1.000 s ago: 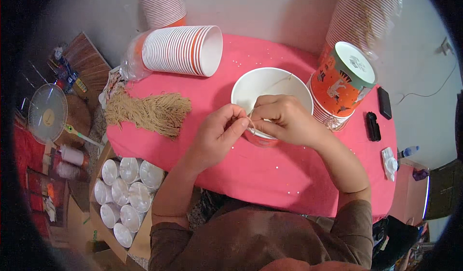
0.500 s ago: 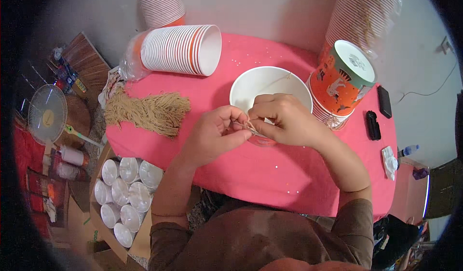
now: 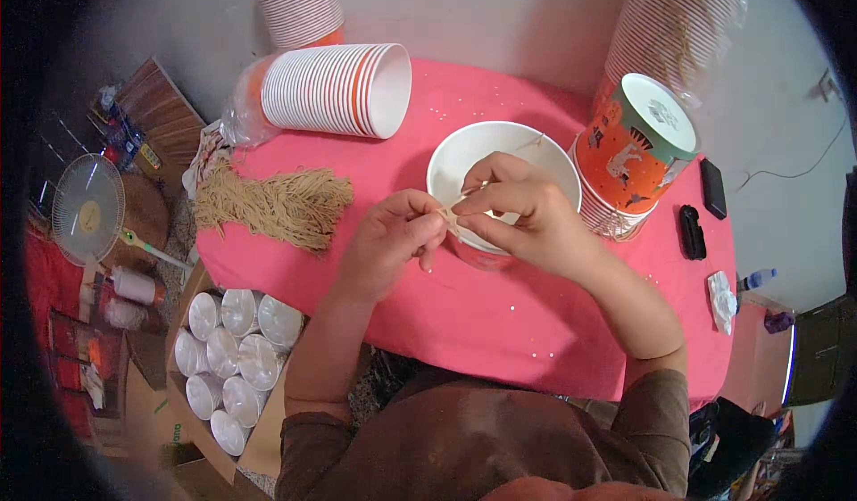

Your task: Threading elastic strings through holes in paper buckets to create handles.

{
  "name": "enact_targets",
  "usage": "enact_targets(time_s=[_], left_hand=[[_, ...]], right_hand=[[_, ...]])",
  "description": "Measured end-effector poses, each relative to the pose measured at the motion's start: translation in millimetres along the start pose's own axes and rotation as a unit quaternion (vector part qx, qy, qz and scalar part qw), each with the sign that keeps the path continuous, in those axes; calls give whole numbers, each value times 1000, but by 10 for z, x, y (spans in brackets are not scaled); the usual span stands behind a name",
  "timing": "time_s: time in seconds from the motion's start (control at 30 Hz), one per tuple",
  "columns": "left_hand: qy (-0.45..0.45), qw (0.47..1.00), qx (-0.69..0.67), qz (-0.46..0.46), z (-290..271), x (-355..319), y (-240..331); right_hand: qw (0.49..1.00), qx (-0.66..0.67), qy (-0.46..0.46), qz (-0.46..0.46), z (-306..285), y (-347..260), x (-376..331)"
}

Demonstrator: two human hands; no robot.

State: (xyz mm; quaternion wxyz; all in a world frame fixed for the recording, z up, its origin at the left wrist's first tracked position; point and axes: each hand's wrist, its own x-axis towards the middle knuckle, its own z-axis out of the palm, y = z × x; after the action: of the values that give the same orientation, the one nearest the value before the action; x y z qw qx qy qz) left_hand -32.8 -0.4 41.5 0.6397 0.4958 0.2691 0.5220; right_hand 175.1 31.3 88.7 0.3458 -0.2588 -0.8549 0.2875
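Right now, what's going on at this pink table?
A person seated at the pink table works with both hands over a white paper bowl. The left hand and right hand together pinch a thin tan string at the bowl's near rim. A bundle of similar strings lies to the left, beside a sideways stack of paper bowls. An upside-down orange printed bowl stack stands to the right. A box of lidded cups sits on the floor.
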Motion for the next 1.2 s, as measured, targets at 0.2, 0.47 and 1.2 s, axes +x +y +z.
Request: enact_targets(time_s=[0.2,0.47,1.2], left_hand=[[42,998,37,6,54,18,-15],[67,996,47,36,129,-12,-5],[84,995,8,52,166,15,-111]], right_hand=[[987,-96,93,-84,54,-40,12],[998,15,53,-22,76,-96,0],[957,-199,114,-180,60,-9,-13]])
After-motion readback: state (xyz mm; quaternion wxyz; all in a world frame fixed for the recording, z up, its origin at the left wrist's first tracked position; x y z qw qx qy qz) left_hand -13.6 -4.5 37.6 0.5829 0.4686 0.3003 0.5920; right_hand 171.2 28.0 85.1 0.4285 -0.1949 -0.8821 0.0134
